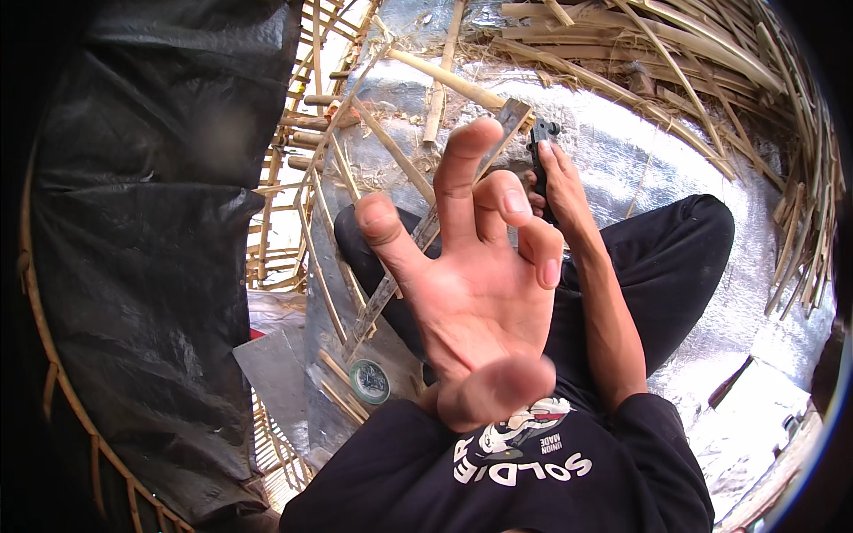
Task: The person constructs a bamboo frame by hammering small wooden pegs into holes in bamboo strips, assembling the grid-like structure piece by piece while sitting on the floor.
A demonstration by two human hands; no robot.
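Observation:
My left hand (484,293) is raised close to the camera, palm showing. Its fingers are apart and partly curled, and nothing is in it. Farther off, my right hand (566,191) is closed around a slim black tool (541,164) with a small knob near its far end. My left hand hides part of that area, so the tool's kind is unclear. A long flat grey-brown strip (418,240) slants behind my left hand, its far end (514,114) close to the tool. My crossed legs in black trousers (675,258) lie beneath.
Split bamboo strips (675,53) are piled at the far right. A bamboo pole (444,78) and bamboo lattice (298,169) lie beyond my hands. Black sheeting (160,222) hangs at the left. Near my left side are a round green-rimmed item (370,380) and a grey board (274,377).

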